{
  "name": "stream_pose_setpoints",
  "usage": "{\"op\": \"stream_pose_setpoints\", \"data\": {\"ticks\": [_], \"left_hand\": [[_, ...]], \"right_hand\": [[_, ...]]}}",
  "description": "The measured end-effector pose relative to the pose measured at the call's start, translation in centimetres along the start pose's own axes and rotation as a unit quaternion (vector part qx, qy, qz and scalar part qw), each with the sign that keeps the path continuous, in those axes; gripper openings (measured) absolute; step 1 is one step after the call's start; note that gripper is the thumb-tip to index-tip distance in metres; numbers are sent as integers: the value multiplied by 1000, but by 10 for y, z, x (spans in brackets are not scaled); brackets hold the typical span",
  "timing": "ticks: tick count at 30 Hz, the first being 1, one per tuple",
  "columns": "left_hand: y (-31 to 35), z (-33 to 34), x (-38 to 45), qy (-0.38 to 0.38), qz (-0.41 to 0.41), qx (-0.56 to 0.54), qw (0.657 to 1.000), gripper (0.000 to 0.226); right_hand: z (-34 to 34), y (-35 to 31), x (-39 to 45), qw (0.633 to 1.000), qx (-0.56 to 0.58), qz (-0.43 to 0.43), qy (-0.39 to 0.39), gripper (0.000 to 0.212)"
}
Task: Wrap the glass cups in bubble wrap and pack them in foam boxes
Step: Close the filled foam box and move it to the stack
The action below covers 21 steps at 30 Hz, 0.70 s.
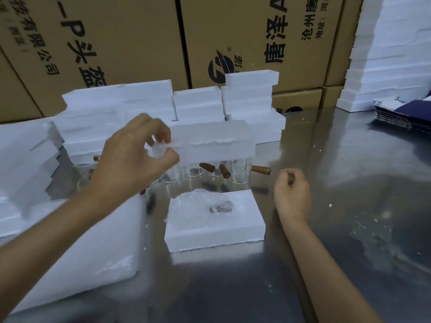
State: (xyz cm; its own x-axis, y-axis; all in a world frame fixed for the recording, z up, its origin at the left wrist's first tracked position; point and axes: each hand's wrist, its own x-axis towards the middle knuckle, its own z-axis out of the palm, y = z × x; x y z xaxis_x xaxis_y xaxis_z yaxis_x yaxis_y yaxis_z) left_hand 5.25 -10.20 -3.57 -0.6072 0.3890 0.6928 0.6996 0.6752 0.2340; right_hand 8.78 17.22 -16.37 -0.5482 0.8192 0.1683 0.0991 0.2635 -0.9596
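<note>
The left hand (137,157) pinches a foam lid (210,142) at frame centre, above the glass cups (193,174). The right hand (292,192) is fisted, empty. A wrapped cup (205,206) lies in the foam box (214,231) below.

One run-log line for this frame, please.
left hand: holds foam lid raised | right hand: curled, empty | foam box: wrapped cup inside, uncovered
</note>
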Motion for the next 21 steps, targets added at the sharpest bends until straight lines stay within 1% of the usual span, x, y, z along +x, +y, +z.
{"op": "stream_pose_setpoints", "data": {"ticks": [2, 5, 7, 10, 13, 16, 17, 19, 21], "left_hand": [[11, -12, -31, -12, -13, -3, 1000, 16], [24, -12, -66, -50, -25, -11, 998, 15], [28, -7, -80, -73, -35, -4, 997, 15], [30, -3, -87, -85, -48, 7, 995, 18], [32, -6, -82, -102, -20, 21, 994, 15], [35, -9, -72, -135, 13, 84, 987, 25], [35, -11, -68, -141, 18, 88, 986, 29], [36, -12, -55, -139, 14, 46, 989, 34], [37, -7, -38, -141, 11, -19, 990, 31]], "right_hand": [[-2, 2, -1, 1000, 23, 1, 5, 16], [-4, 2, -3, 999, 31, 0, 8, 14], [-5, 0, -4, 1000, 28, 4, 9, 13], [-6, -1, -6, 1000, 27, 10, 6, 13], [-9, -1, -11, 999, 33, 11, 2, 14], [-12, 0, -14, 999, 47, 15, -1, 14], [-12, 1, -15, 999, 51, 16, 0, 15], [-12, 1, -15, 998, 54, 19, 2, 16], [-12, 0, -15, 998, 55, 21, 0, 16]]}}
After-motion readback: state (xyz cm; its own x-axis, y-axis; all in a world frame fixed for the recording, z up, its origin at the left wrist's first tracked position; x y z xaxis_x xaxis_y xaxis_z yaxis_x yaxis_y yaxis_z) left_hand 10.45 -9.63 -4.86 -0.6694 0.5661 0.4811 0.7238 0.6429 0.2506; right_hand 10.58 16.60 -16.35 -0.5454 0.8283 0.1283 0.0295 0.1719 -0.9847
